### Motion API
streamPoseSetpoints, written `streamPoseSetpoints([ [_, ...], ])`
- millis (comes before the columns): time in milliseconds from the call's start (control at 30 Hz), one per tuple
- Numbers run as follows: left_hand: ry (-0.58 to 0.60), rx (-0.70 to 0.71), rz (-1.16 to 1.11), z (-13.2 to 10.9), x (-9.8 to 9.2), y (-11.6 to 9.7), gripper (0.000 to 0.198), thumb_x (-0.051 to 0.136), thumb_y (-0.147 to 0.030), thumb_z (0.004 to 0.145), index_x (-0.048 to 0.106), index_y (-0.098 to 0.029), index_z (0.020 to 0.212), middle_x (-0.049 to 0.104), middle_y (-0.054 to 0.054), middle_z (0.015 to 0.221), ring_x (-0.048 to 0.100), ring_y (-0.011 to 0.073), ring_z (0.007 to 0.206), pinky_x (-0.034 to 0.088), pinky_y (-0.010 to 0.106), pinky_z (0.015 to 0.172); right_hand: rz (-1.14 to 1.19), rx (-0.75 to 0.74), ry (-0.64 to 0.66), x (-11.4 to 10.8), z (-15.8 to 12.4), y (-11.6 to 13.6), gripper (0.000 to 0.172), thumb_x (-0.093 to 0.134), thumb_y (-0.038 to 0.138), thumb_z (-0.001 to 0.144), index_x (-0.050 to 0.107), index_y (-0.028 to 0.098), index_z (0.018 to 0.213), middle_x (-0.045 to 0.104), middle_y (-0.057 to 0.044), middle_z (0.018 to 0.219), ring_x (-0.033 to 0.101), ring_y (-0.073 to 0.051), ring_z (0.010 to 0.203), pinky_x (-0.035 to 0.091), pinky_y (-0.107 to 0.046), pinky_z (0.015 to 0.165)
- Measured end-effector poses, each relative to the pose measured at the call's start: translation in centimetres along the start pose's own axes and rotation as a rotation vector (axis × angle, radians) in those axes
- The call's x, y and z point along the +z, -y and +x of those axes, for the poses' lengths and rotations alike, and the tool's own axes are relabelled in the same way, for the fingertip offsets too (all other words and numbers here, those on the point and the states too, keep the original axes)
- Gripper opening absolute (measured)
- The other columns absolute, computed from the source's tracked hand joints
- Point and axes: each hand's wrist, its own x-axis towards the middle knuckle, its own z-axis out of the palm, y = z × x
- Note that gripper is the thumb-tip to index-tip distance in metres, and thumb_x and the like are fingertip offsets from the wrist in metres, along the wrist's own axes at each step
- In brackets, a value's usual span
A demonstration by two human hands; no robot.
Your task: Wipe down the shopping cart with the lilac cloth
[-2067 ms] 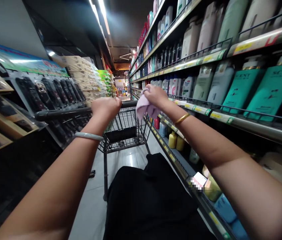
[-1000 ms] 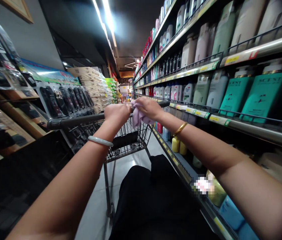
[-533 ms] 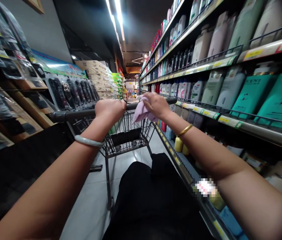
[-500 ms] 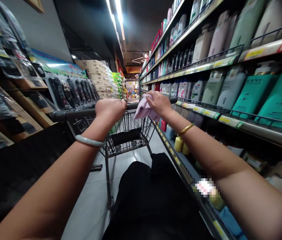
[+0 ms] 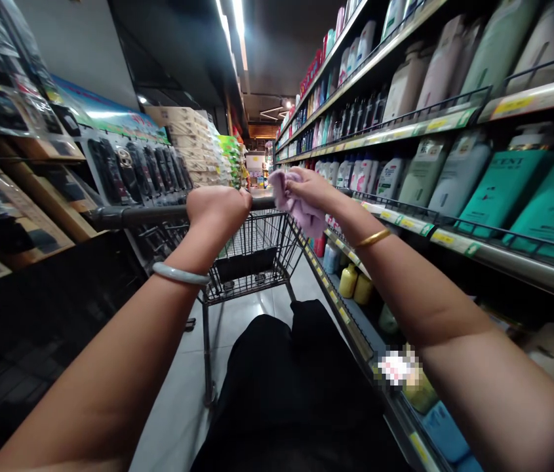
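Observation:
My left hand (image 5: 218,208) is wrapped round the dark handlebar (image 5: 143,216) of a shopping cart, with a pale bangle on that wrist. In my right hand (image 5: 313,190) is a crumpled lilac cloth (image 5: 301,210), pinched between thumb and fingers and hanging down at the bar's right end. Whether that hand also touches the bar is hidden by the cloth. A gold bangle circles the right wrist. Beyond the bar lies the cart's black wire basket (image 5: 277,246), seen through its mesh.
Shelves on the right carry bottles, among them teal pump bottles (image 5: 507,190) and yellow bottles (image 5: 348,280) lower down. At left hang packaged goods (image 5: 129,170), with stacked cartons (image 5: 183,144) farther along. A tiled floor (image 5: 242,324) runs down the aisle.
The lilac cloth has shifted in my right hand, bunching up and hanging farther right. My right hand has risen slightly. My left hand stays on the handlebar.

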Motion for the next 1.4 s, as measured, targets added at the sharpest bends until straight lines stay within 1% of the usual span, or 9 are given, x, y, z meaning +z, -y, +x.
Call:
streamPoseSetpoints([
  [67, -0.003, -0.009, 0.009, 0.3, 0.3, 0.1, 0.068, 0.016, -0.039, 0.099, 0.078, -0.009, 0.098, 0.075, 0.021, 0.099, 0.069, 0.0334, 0.096, 0.046, 0.039, 0.075, -0.045, 0.016, -0.036, 0.3, 0.2, 1.1, 0.035, 0.048, 0.038, 0.098, 0.064, 0.022, 0.125, 0.072, -0.010, 0.115, 0.066, -0.024, 0.094, 0.050, -0.037, 0.080],
  [233, 0.024, -0.012, -0.046, 0.4, 0.6, 0.3, 0.064, 0.022, -0.043, 0.100, 0.079, -0.015, 0.098, 0.075, 0.016, 0.093, 0.068, 0.0310, 0.094, 0.045, 0.038, 0.073, -0.082, -0.239, -0.205, 2.1, -1.6, 3.5, 0.038, 0.050, 0.039, 0.095, 0.063, 0.021, 0.126, 0.066, -0.011, 0.129, 0.063, -0.025, 0.108, 0.049, -0.037, 0.089],
  [400, -0.021, 0.001, -0.084, 0.0, 0.2, 0.2, 0.068, 0.019, -0.045, 0.101, 0.077, -0.010, 0.100, 0.075, 0.017, 0.097, 0.065, 0.0276, 0.090, 0.043, 0.037, 0.075, -0.080, 0.049, -0.174, 1.6, -0.7, 2.4, 0.038, 0.051, 0.041, 0.093, 0.064, 0.021, 0.123, 0.073, -0.011, 0.112, 0.065, -0.026, 0.094, 0.047, -0.037, 0.078],
  [567, -0.008, 0.038, -0.102, 0.1, 0.4, 0.4, 0.055, 0.031, -0.041, 0.096, 0.078, -0.014, 0.086, 0.075, 0.017, 0.088, 0.066, 0.0294, 0.085, 0.042, 0.037, 0.070, -0.078, -0.229, -0.176, 1.6, -0.7, 2.9, 0.035, 0.048, 0.041, 0.097, 0.063, 0.022, 0.122, 0.070, -0.010, 0.120, 0.064, -0.024, 0.102, 0.046, -0.035, 0.086],
  [733, -0.043, 0.021, -0.116, 0.1, 0.5, 0.0, 0.067, 0.021, -0.044, 0.100, 0.079, -0.011, 0.098, 0.075, 0.020, 0.096, 0.067, 0.0323, 0.092, 0.043, 0.039, 0.075, -0.237, -0.038, -0.201, 1.3, -0.7, 3.4, 0.040, 0.048, 0.043, 0.098, 0.064, 0.018, 0.124, 0.071, -0.015, 0.112, 0.063, -0.027, 0.093, 0.046, -0.038, 0.079],
  [933, -0.030, 0.058, -0.141, 0.0, 0.5, 0.1, 0.066, 0.019, -0.037, 0.101, 0.079, -0.010, 0.101, 0.076, 0.019, 0.098, 0.068, 0.0322, 0.096, 0.044, 0.040, 0.080, -0.227, -0.314, -0.266, 2.3, -2.4, 4.1, 0.041, 0.041, 0.043, 0.101, 0.060, 0.021, 0.131, 0.064, -0.013, 0.128, 0.059, -0.026, 0.110, 0.047, -0.039, 0.093],
  [1133, -0.032, 0.050, -0.141, 0.1, 0.4, -0.4, 0.058, 0.024, -0.035, 0.100, 0.078, -0.012, 0.102, 0.075, 0.018, 0.098, 0.067, 0.0312, 0.094, 0.044, 0.042, 0.079, -0.162, 0.010, -0.261, 1.6, -1.1, 1.6, 0.033, 0.050, 0.038, 0.094, 0.065, 0.020, 0.117, 0.071, -0.013, 0.111, 0.064, -0.029, 0.098, 0.049, -0.041, 0.084],
  [1300, 0.005, 0.078, -0.145, 0.1, 0.5, -0.5, 0.054, 0.027, -0.028, 0.097, 0.078, -0.012, 0.105, 0.074, 0.019, 0.100, 0.067, 0.0341, 0.098, 0.044, 0.043, 0.081, -0.057, -0.267, -0.250, 3.0, -1.8, 3.5, 0.037, 0.045, 0.037, 0.097, 0.061, 0.022, 0.128, 0.066, -0.011, 0.132, 0.060, -0.027, 0.121, 0.047, -0.040, 0.101],
  [1400, -0.016, 0.066, -0.169, 0.1, 0.8, -0.5, 0.054, 0.027, -0.029, 0.096, 0.078, -0.013, 0.104, 0.074, 0.019, 0.102, 0.066, 0.0341, 0.102, 0.044, 0.044, 0.085, -0.072, -0.243, -0.219, 2.8, -1.6, 3.0, 0.038, 0.046, 0.039, 0.098, 0.060, 0.022, 0.128, 0.067, -0.011, 0.131, 0.061, -0.027, 0.118, 0.047, -0.039, 0.100],
])
